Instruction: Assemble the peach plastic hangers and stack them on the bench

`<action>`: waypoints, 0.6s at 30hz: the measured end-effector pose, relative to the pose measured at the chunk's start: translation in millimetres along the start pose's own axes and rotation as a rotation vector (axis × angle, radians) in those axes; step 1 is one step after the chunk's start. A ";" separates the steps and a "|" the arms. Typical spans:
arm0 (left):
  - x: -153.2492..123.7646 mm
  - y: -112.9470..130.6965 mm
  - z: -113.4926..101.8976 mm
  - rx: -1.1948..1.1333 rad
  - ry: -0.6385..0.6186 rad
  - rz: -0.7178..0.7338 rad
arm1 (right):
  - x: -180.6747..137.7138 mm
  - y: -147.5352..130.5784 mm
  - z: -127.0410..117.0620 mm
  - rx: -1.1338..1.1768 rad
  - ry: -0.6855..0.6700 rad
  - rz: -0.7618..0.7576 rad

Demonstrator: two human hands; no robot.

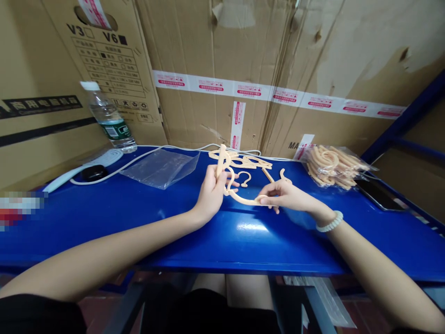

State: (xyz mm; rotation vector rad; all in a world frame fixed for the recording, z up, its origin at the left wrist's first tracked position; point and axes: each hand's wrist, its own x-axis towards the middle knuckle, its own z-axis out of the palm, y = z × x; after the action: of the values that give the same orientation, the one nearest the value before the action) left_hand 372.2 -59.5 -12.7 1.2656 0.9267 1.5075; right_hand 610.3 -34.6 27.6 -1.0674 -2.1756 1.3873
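Between my hands, above the blue table, is a beige plastic folding hanger (239, 198) with its curved arms. My left hand (210, 192) is closed around its upright left arm. At the other end, the fingers of my right hand (281, 195) pinch the right arm. Just behind lies a loose hanger hook (244, 180) on the table. Flat beige hanger parts (248, 161) lie farther back, partly hidden by my left hand and the held arm. Beyond my right hand are more loose hanger pieces (283, 175).
A clear bag of hanger parts (333, 164) and a dark phone (380, 195) are at the right. Toward the left are a flat plastic bag (163, 167), a water bottle (111, 118), a black mouse-like object (94, 173) and a white cable (135, 162). Cardboard boxes (215, 51) stand behind the blue table (167, 241).
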 end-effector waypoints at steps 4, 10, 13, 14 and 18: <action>5.8 2.3 -2.6 0.003 0.059 -0.096 | 2.8 2.4 -5.5 -0.078 0.166 -0.008; 5.4 4.6 -3.2 0.041 0.002 -0.116 | 6.2 3.9 -5.7 0.265 0.471 -0.122; 2.9 8.8 -3.5 0.089 -0.173 -0.119 | 7.0 2.4 -2.7 0.422 0.415 -0.135; 2.0 10.4 -3.5 0.112 -0.251 -0.122 | 7.4 2.1 -0.8 0.447 0.391 -0.137; -0.1 13.3 -2.0 0.003 -0.521 -0.298 | 9.9 4.5 8.9 0.479 0.365 -0.180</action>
State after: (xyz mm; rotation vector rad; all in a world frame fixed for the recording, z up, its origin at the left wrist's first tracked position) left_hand 367.8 -63.3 -0.6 1.3625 0.7282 0.8827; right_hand 599.9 -31.7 18.5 -0.8389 -1.5343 1.4018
